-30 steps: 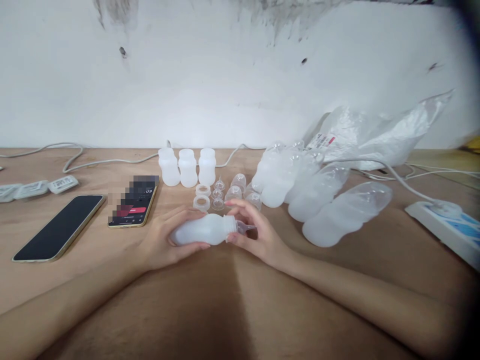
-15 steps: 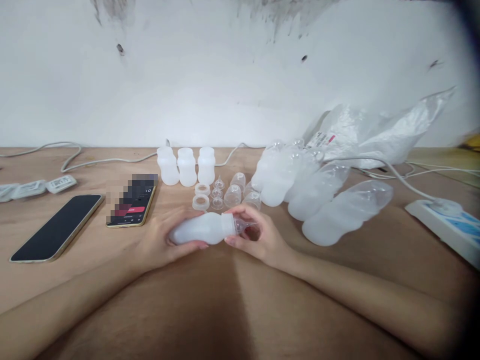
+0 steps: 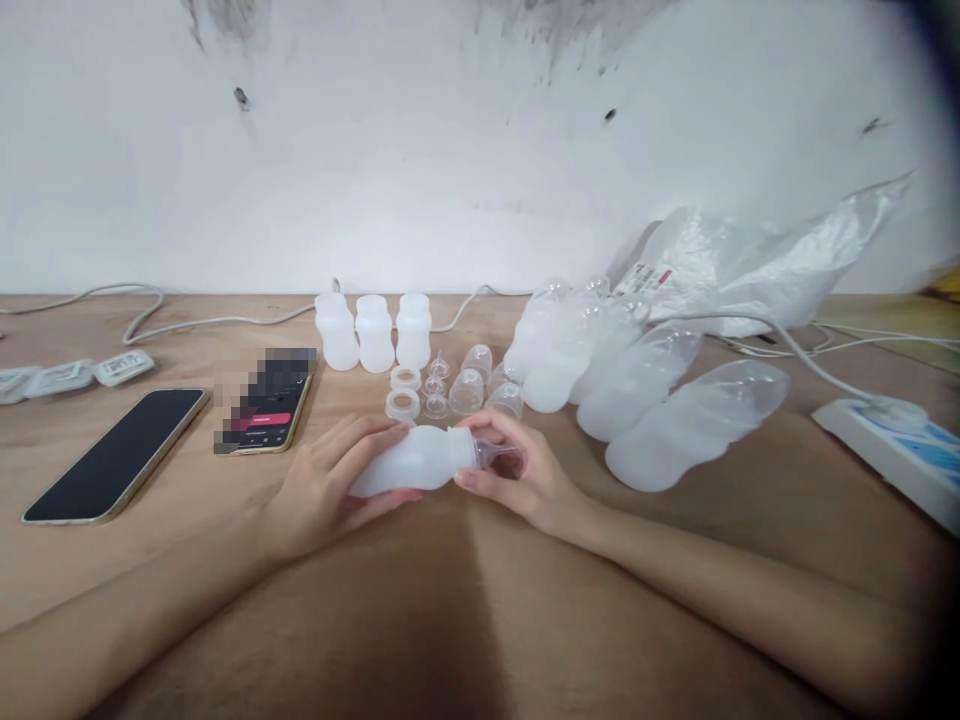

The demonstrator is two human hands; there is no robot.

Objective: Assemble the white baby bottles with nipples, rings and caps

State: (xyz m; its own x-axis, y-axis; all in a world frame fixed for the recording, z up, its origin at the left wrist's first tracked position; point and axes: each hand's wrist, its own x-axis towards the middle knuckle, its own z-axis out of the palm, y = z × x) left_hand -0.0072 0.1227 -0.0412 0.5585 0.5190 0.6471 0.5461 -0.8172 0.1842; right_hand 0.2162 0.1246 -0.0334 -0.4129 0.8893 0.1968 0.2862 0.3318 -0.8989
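Observation:
A frosted white baby bottle (image 3: pixel 416 461) lies sideways between my two hands, its neck pointing right. My left hand (image 3: pixel 322 480) is wrapped round the bottle's base end. Fingers and thumb of my right hand (image 3: pixel 529 470) grip the collar ring at the neck, around a clear nipple (image 3: pixel 491 453) that sticks out to the right. Just behind the bottle are loose collar rings (image 3: pixel 403 404), clear nipples (image 3: pixel 436 387) and clear dome caps (image 3: pixel 466 391). Farther back, three open bottle bodies (image 3: pixel 375 335) stand upright in a row.
Several capped bottles (image 3: pixel 664 440) lie in a pile at the right, before a plastic bag (image 3: pixel 750 270). A power strip (image 3: pixel 892 450) sits at the far right. On the left are two phones (image 3: pixel 116 455), (image 3: pixel 262 420) and small white packets (image 3: pixel 124 367). A white cable (image 3: pixel 225 322) runs along the back.
My left hand has shifted its hold, its fingers now lying farther over the bottle. My right hand has stayed at the neck, with its fingers slightly shifted around the ring.

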